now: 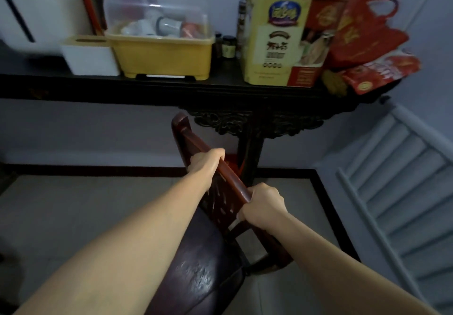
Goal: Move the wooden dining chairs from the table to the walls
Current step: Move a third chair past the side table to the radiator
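A dark red wooden dining chair with a glossy dark seat fills the lower middle of the head view, its back turned toward the wall. My left hand grips the top rail of the chair back near its middle. My right hand grips the same rail at its near end. The rail's far end reaches up to just under the dark side table. The chair legs are hidden below the seat and my arms.
A long dark carved side table stands against the pale wall, carrying a yellow lidded dish box, a white box, a yellow gift box and red bags. A white louvred panel leans at right. Tiled floor lies at left.
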### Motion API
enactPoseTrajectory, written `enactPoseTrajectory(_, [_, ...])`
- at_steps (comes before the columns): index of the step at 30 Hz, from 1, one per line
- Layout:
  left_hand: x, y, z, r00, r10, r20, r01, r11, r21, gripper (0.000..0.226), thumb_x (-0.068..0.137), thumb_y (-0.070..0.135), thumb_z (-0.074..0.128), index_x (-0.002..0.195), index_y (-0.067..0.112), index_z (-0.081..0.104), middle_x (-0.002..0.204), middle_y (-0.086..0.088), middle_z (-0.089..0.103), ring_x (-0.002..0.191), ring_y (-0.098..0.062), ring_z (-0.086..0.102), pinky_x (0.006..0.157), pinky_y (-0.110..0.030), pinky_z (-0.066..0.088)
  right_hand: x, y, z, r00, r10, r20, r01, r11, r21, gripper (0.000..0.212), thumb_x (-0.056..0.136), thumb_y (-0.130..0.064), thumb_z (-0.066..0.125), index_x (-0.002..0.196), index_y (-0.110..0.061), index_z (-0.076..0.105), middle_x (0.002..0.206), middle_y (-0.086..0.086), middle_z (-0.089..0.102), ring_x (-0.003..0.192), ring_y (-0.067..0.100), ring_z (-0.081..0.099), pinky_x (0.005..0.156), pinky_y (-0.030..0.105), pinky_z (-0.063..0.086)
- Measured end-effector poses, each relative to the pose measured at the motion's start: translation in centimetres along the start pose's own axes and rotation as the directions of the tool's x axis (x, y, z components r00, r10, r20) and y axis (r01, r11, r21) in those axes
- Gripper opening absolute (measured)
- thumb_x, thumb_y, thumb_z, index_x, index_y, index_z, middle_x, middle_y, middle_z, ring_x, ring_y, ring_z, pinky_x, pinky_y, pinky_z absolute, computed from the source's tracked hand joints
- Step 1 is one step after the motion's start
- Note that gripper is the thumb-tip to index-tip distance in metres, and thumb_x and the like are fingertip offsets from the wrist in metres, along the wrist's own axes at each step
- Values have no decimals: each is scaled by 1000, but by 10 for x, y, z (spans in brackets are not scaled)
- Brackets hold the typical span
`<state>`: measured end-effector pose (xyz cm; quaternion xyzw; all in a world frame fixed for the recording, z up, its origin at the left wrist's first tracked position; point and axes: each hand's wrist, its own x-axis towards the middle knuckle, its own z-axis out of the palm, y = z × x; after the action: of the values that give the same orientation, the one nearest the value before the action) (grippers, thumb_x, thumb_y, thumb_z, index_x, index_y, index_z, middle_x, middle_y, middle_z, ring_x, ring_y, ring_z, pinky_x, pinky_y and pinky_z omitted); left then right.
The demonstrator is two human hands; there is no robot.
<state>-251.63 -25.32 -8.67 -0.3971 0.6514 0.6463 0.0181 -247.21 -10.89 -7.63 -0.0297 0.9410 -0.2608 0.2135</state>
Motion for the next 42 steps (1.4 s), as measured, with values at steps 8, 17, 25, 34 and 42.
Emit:
enactPoseTrajectory(8, [-32,12,122,988,44,145,-56,995,78,45,53,28,54,92,7,57,97,-12,63,93,-30,63,80,-36,51,4,92,-65,988,124,-96,-115,989,94,18,70,-11,69,64,-20,54,70,0,58,69,21,63,61,29,55])
enactPoseTrajectory(17, [-59,9,285,976,-7,217,-15,995,103,47,53,26,55,95,4,60,93,-11,64,77,-29,60,67,-30,46,29,226,-148,973,219,-77,-206,967,149,30,68,-25,77,96,-16,70,78,-1,62,78,20,65,67,29,55])
enactPoseTrajectory(25, [-75,-10,420,941,-58,335,-1,985,173,76,54,24,57,125,-2,56,83,-9,58,70,-24,58,60,-25,44,40,333,-197,932,351,-95,-322,918,232,32,68,-28,77,99,-22,70,90,0,68,84,18,65,67,23,47])
enactPoseTrajectory(34, [-89,-27,556,877,-95,472,-51,957,287,101,35,38,64,130,6,53,114,-15,67,100,-31,66,88,-39,57,51,436,-243,890,448,-84,-400,857,326,21,76,-15,70,95,-8,70,85,2,66,75,17,62,62,20,48])
enactPoseTrajectory(42, [-116,-27,629,779,-144,610,-66,949,309,88,55,31,67,136,4,47,114,-15,65,96,-27,66,85,-39,58,72,512,-270,858,507,-79,-451,819,355,17,73,-8,70,89,-1,69,87,11,69,76,23,66,61,26,54])
